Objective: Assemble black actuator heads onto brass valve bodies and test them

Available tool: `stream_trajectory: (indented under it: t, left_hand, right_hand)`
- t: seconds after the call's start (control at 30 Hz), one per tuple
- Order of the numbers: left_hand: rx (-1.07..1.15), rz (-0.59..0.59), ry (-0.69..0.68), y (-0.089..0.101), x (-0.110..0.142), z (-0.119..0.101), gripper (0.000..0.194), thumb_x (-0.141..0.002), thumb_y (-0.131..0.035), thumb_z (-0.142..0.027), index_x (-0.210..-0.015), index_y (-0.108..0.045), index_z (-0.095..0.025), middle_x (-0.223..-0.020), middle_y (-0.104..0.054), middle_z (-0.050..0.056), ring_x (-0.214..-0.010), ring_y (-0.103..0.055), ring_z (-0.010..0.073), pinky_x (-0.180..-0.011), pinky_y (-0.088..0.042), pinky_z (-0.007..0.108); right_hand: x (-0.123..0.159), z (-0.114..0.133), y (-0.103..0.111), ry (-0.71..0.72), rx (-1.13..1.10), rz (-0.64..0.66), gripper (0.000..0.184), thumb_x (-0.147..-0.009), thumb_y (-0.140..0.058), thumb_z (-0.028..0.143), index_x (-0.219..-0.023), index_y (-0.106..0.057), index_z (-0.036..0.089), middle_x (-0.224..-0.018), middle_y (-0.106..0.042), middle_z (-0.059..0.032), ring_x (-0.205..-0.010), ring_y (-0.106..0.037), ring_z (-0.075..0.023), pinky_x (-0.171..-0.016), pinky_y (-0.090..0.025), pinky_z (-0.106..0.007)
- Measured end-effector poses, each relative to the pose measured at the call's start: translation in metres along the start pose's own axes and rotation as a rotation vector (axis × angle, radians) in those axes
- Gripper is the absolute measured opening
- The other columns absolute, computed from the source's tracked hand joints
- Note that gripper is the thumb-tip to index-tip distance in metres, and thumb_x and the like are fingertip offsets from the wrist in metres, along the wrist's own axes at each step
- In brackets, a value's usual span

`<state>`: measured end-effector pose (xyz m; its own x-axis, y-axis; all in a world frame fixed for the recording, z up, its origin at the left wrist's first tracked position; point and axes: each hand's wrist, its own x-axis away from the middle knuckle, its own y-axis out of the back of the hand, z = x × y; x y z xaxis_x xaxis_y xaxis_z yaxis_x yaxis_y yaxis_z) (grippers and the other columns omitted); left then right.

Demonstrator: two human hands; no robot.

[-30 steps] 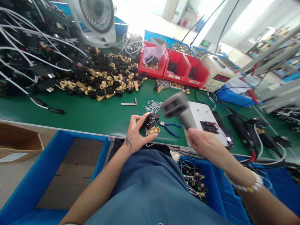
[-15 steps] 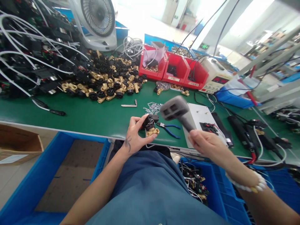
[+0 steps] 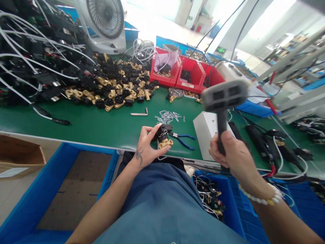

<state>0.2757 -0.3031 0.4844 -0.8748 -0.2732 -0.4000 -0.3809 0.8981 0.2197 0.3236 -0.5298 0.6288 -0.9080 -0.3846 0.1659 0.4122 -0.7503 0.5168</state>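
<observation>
My left hand (image 3: 148,144) grips a black and brass valve assembly (image 3: 164,135) at the front edge of the green bench, thumb below and fingers above. A bent wire clip shows on its black part. My right hand (image 3: 233,152) is wrapped round the dark handle of a grey-headed hammer (image 3: 224,96), raised upright and to the right of the valve. The hammer head is slightly blurred. Blue-handled pliers (image 3: 186,137) lie just right of the valve. Behind it is a small heap of wire clips (image 3: 167,117).
A bent metal key (image 3: 139,113) lies behind my left hand. Piled brass and black fittings (image 3: 122,88), a fan (image 3: 106,20) and red bins (image 3: 190,74) stand at the back. A white box (image 3: 205,128) is beneath the hammer. Blue crates (image 3: 58,189) sit below the bench.
My right hand has moved the hammer to the right and raised it from a tilted to an upright position. My left hand and the valve assembly stay in place.
</observation>
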Motion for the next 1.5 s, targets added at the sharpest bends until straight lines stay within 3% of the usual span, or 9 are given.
stream_trajectory:
  t: [0.13, 0.3, 0.47, 0.63, 0.8, 1.0, 1.17, 1.33, 1.5]
  left_hand:
    - [0.026, -0.011, 0.023, 0.000, 0.000, 0.001, 0.076, -0.075, -0.084, -0.039, -0.144, -0.055, -0.027, -0.112, -0.047, 0.005, -0.105, -0.057, 0.0200, -0.091, -0.059, 0.037]
    - [-0.017, -0.002, -0.019, 0.000, 0.000, 0.000, 0.074, -0.076, -0.083, -0.041, -0.144, -0.056, -0.027, -0.113, -0.047, 0.005, -0.108, -0.055, 0.0208, -0.096, -0.057, 0.040]
    - [0.007, 0.006, 0.023, 0.002, -0.001, -0.001, 0.076, -0.074, -0.084, -0.039, -0.144, -0.055, -0.028, -0.112, -0.047, 0.005, -0.104, -0.057, 0.0193, -0.091, -0.059, 0.036]
    - [-0.011, 0.007, -0.028, 0.001, -0.001, -0.001, 0.074, -0.076, -0.083, -0.042, -0.143, -0.057, -0.026, -0.112, -0.048, 0.006, -0.109, -0.055, 0.0218, -0.097, -0.057, 0.041]
    - [0.011, 0.007, 0.022, 0.001, -0.001, -0.001, 0.078, -0.074, -0.084, -0.038, -0.144, -0.055, -0.021, -0.112, -0.047, 0.007, -0.106, -0.056, 0.0210, -0.094, -0.058, 0.039]
    - [-0.017, 0.003, -0.022, 0.001, -0.001, -0.002, 0.076, -0.075, -0.084, -0.040, -0.143, -0.057, -0.023, -0.112, -0.047, 0.006, -0.108, -0.055, 0.0214, -0.099, -0.056, 0.042]
    - [-0.004, 0.009, 0.018, 0.002, 0.000, -0.001, 0.077, -0.074, -0.084, -0.038, -0.144, -0.055, -0.026, -0.112, -0.047, 0.005, -0.104, -0.057, 0.0198, -0.094, -0.058, 0.039]
    - [-0.019, 0.004, -0.031, 0.001, -0.001, 0.000, 0.076, -0.074, -0.084, -0.041, -0.143, -0.056, -0.027, -0.112, -0.047, 0.005, -0.108, -0.055, 0.0214, -0.098, -0.056, 0.042]
    - [-0.008, 0.017, -0.002, 0.001, -0.001, -0.001, 0.076, -0.075, -0.084, -0.039, -0.144, -0.055, -0.027, -0.112, -0.048, 0.005, -0.105, -0.056, 0.0197, -0.094, -0.058, 0.037]
  right_hand:
    - [0.000, -0.003, 0.000, -0.081, 0.281, 0.229, 0.075, -0.078, -0.045, 0.094, -0.059, -0.044, 0.021, -0.049, -0.038, 0.0027, -0.043, -0.033, -0.0083, -0.040, -0.022, -0.024]
    - [0.002, 0.001, 0.006, -0.006, 0.037, -0.009, 0.071, -0.087, -0.038, 0.089, -0.064, -0.044, 0.022, -0.045, -0.032, 0.0055, -0.040, -0.025, -0.0079, -0.040, -0.018, -0.026]
    - [0.001, 0.003, 0.006, -0.102, 0.239, 0.262, 0.074, -0.078, -0.048, 0.092, -0.058, -0.044, 0.021, -0.047, -0.037, 0.0033, -0.041, -0.031, -0.0081, -0.038, -0.020, -0.025]
    - [0.003, 0.007, 0.010, 0.018, -0.007, -0.026, 0.066, -0.090, -0.042, 0.084, -0.064, -0.045, 0.023, -0.043, -0.031, 0.0056, -0.039, -0.025, -0.0083, -0.040, -0.019, -0.026]
    - [0.000, -0.002, 0.002, -0.135, 0.193, 0.266, 0.075, -0.075, -0.047, 0.095, -0.057, -0.041, 0.022, -0.046, -0.036, 0.0042, -0.041, -0.030, -0.0082, -0.039, -0.021, -0.025]
    - [0.003, 0.002, 0.001, -0.018, -0.059, 0.001, 0.068, -0.087, -0.044, 0.086, -0.065, -0.045, 0.022, -0.044, -0.030, 0.0070, -0.039, -0.024, -0.0070, -0.040, -0.018, -0.025]
    - [0.001, -0.005, -0.006, -0.201, 0.140, 0.245, 0.075, -0.074, -0.049, 0.095, -0.058, -0.042, 0.022, -0.045, -0.036, 0.0046, -0.040, -0.031, -0.0073, -0.038, -0.021, -0.024]
    - [0.006, -0.003, 0.001, 0.007, -0.081, -0.050, 0.066, -0.089, -0.044, 0.084, -0.066, -0.045, 0.022, -0.045, -0.029, 0.0072, -0.040, -0.025, -0.0077, -0.041, -0.020, -0.025]
    - [0.003, -0.009, -0.008, -0.073, 0.218, 0.214, 0.067, -0.084, -0.049, 0.084, -0.063, -0.044, 0.021, -0.052, -0.037, 0.0043, -0.046, -0.032, -0.0086, -0.043, -0.022, -0.025]
